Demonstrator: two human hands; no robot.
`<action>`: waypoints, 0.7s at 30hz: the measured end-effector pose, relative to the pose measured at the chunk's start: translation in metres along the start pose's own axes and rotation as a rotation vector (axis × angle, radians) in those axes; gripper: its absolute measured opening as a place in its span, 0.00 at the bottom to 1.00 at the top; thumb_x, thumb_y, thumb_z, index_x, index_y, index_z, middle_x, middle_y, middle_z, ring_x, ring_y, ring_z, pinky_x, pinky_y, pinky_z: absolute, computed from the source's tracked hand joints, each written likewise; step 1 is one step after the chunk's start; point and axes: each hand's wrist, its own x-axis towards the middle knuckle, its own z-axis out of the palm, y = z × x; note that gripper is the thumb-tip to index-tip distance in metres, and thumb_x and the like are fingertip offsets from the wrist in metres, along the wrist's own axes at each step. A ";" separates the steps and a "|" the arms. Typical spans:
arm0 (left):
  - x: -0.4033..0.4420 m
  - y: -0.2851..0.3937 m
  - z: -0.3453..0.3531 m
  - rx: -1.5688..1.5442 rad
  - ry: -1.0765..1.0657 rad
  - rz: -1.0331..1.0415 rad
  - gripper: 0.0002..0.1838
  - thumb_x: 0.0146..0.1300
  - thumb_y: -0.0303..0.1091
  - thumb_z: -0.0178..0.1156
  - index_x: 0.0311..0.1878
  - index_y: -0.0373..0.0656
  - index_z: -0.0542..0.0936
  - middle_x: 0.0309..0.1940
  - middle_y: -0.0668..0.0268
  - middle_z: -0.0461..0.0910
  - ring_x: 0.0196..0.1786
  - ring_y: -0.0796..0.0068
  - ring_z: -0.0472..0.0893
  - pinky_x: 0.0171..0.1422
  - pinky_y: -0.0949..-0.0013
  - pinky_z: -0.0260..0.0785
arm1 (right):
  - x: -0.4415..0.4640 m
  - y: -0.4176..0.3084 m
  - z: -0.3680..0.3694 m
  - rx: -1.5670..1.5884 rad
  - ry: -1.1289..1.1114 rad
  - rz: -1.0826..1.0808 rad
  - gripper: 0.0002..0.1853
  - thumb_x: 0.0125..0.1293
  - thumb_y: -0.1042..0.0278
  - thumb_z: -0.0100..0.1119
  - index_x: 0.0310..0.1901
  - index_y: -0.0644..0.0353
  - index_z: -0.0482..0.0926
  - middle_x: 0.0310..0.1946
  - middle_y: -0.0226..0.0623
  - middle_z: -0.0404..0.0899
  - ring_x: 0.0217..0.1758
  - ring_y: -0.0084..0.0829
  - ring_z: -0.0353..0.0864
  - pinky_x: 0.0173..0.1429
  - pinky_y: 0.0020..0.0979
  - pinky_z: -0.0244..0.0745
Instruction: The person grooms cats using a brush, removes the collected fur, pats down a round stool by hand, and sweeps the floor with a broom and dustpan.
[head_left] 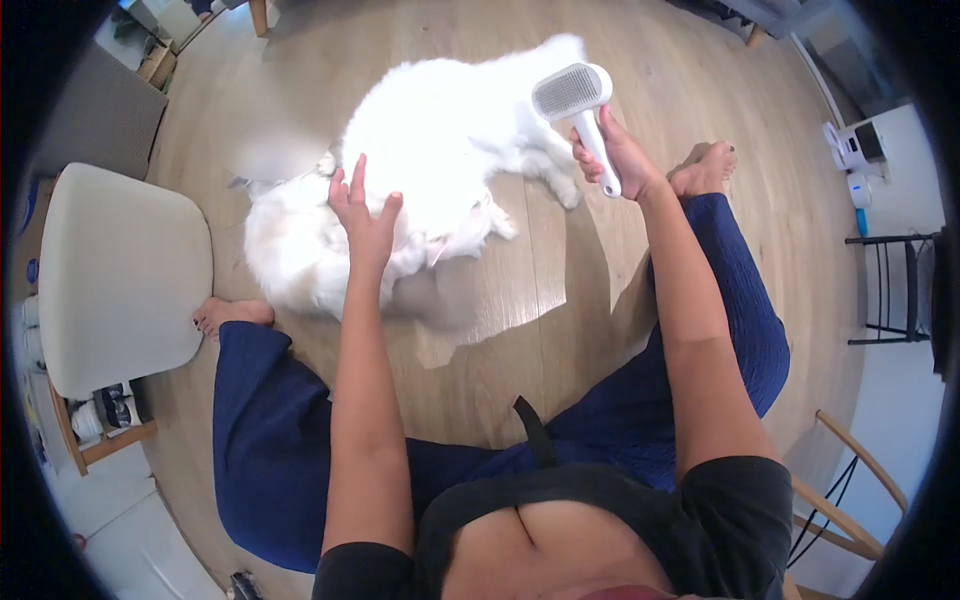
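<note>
A white, long-haired cat (430, 120) lies stretched on the floor in front of me. Against it, on the near left, is more white and cream fur (300, 245), which looks like a second cat; the glare makes their outlines hard to separate. My left hand (365, 215) is over the fur with its fingers spread, holding nothing; whether the fingertips touch is unclear. In my right hand (620, 155) is a white pet grooming brush (570, 92), gripped by its handle. The brush's grey bristle pad faces up, raised near the cat's hind end.
My legs in blue trousers (270, 440) spread around the animals on the wooden floor (500, 370). A pale chair (130, 270) stands at the left, beside a low wooden shelf (115, 445). At the right are a black metal rack (885, 290) and a wooden-framed piece of furniture (850, 500).
</note>
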 end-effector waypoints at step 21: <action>0.004 -0.006 0.028 -0.495 -0.047 -0.234 0.23 0.60 0.30 0.58 0.61 0.47 0.73 0.56 0.59 0.71 0.49 0.67 0.75 0.55 0.68 0.68 | -0.008 -0.063 0.188 -1.689 0.428 -0.679 0.17 0.61 0.56 0.59 0.52 0.42 0.76 0.39 0.35 0.81 0.39 0.41 0.81 0.41 0.38 0.75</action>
